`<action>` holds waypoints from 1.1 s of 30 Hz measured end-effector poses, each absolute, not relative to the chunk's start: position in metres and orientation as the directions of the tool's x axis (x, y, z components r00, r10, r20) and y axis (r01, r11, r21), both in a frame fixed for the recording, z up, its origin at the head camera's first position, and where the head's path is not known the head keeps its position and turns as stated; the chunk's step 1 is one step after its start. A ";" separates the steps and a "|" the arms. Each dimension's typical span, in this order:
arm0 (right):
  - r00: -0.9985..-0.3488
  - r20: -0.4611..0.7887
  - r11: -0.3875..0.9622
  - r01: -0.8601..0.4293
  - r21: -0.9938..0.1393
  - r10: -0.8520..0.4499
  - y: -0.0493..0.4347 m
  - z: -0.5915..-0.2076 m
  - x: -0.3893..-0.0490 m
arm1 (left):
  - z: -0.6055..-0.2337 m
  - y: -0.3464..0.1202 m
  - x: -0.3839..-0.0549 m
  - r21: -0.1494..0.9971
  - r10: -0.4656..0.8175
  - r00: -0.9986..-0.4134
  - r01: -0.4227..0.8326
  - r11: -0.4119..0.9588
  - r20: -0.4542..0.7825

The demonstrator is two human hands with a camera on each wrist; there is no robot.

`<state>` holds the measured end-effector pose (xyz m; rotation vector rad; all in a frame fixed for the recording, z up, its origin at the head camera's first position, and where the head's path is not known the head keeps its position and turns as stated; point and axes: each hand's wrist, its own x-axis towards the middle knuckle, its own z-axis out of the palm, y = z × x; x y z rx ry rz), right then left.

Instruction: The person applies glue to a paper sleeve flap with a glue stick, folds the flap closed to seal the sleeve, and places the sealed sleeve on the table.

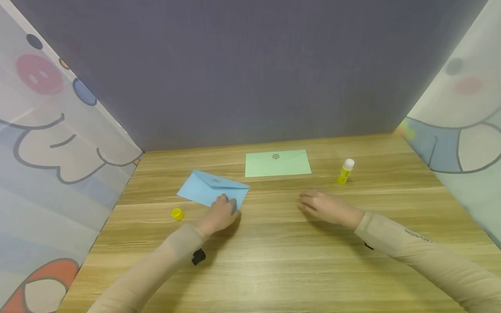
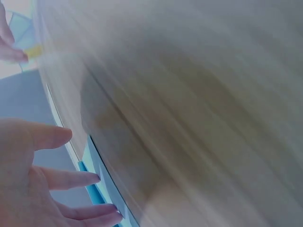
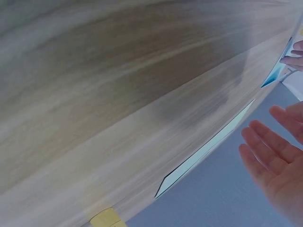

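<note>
A light blue envelope [image 1: 207,191] lies at a slant on the left half of the table, its flap slightly raised along the far edge. My left hand [image 1: 220,214] rests its fingertips on the envelope's near right part; in the left wrist view the fingers [image 2: 75,178] are fairly straight and spread. My right hand [image 1: 322,206] hovers over the table to the right, holding nothing, its fingers [image 3: 270,146] loosely extended in the right wrist view. Beyond the hands, a pale green envelope [image 1: 278,164] with a round seal mark lies flat.
A yellow glue stick [image 1: 345,172] with a white end stands at the right, beyond my right hand. Its likely cap, a small yellow one [image 1: 178,214], sits left of my left hand. A dark grey panel [image 1: 266,78] rises behind the wooden table [image 1: 274,261].
</note>
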<state>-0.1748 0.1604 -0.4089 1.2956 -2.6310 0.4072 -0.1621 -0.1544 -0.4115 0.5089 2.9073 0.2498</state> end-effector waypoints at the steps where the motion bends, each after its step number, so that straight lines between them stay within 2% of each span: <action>1: -0.606 0.275 0.585 -0.794 -0.164 -0.746 0.160 -0.409 -0.175 | -0.412 -0.151 -0.161 0.197 0.373 -0.917 0.343 0.918 -0.143; 12: -0.614 0.247 0.588 -0.789 -0.178 -0.750 0.157 -0.409 -0.172 | -0.411 -0.111 -0.150 0.221 0.529 -0.833 0.492 0.842 -0.162; 25: -0.619 0.223 0.582 -0.785 -0.214 -0.753 0.160 -0.415 -0.169 | -0.413 -0.069 -0.136 0.170 0.643 -0.747 0.621 0.766 -0.168; 30: -0.605 0.229 0.562 -0.795 -0.230 -0.762 0.160 -0.417 -0.168 | -0.412 -0.066 -0.138 0.284 0.694 -0.709 0.644 0.710 -0.128; 33: -0.597 0.243 0.556 -0.801 -0.222 -0.765 0.160 -0.418 -0.166 | -0.407 -0.076 -0.145 0.341 0.696 -0.716 0.644 0.685 -0.048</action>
